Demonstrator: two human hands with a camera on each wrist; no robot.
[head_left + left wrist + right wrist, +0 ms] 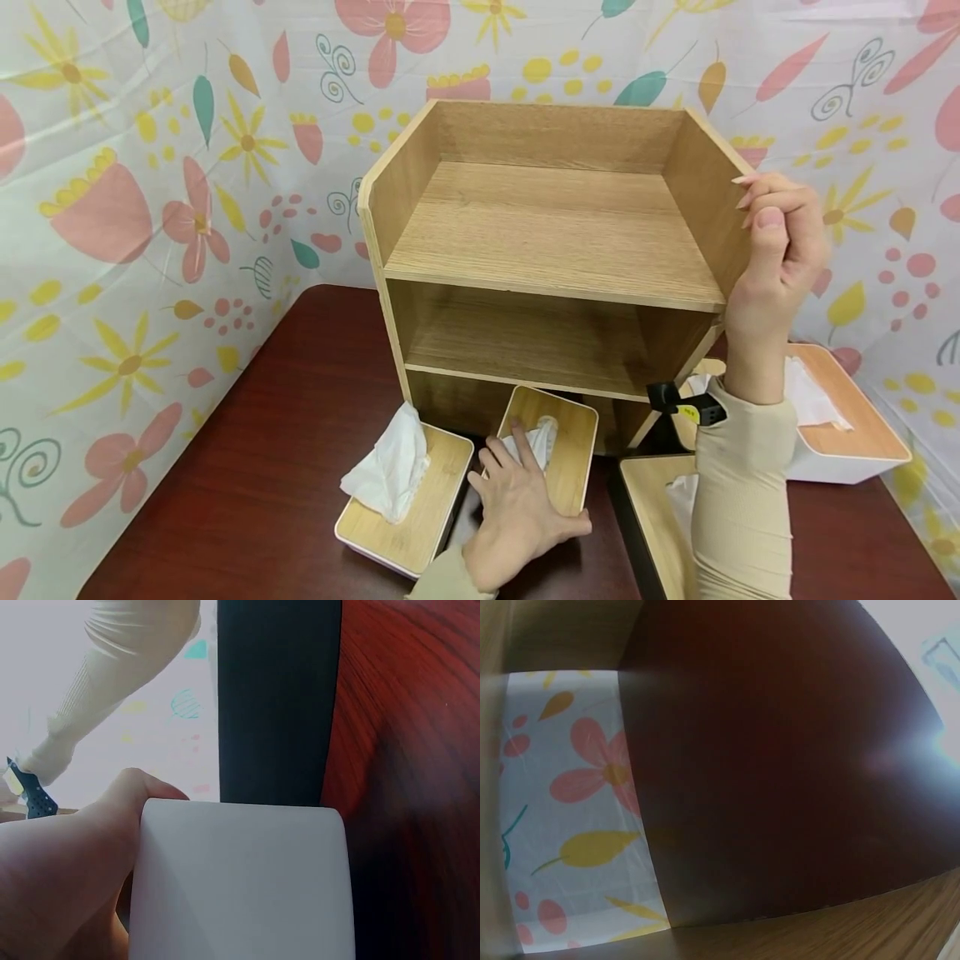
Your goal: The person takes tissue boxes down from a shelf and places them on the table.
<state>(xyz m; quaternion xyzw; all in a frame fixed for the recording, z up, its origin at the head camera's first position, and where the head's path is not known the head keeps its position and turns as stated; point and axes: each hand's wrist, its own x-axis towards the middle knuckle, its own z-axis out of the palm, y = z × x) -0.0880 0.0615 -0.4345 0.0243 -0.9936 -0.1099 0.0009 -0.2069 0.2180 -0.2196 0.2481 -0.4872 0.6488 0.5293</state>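
A wooden shelf unit (555,229) with several levels stands against the patterned backdrop. My right hand (783,229) grips the upper edge of its right side panel with curled fingers. My left hand (517,512) lies spread over a tissue box (573,442) with a wood-look lid, its thumb near the box's near right corner. That box's far end is at the shelf's bottom opening. In the left wrist view, the white end of the box (244,881) faces the camera beside the thumb. Wooden panels (840,922) frame the right wrist view; the right hand is out of sight there.
Another tissue box (442,475) lies left of my left hand, its tissue sticking up. To the right are a dark-sided tissue box (648,492), partly behind my right sleeve, and a larger white one (862,417). All rest on a dark red table (300,400).
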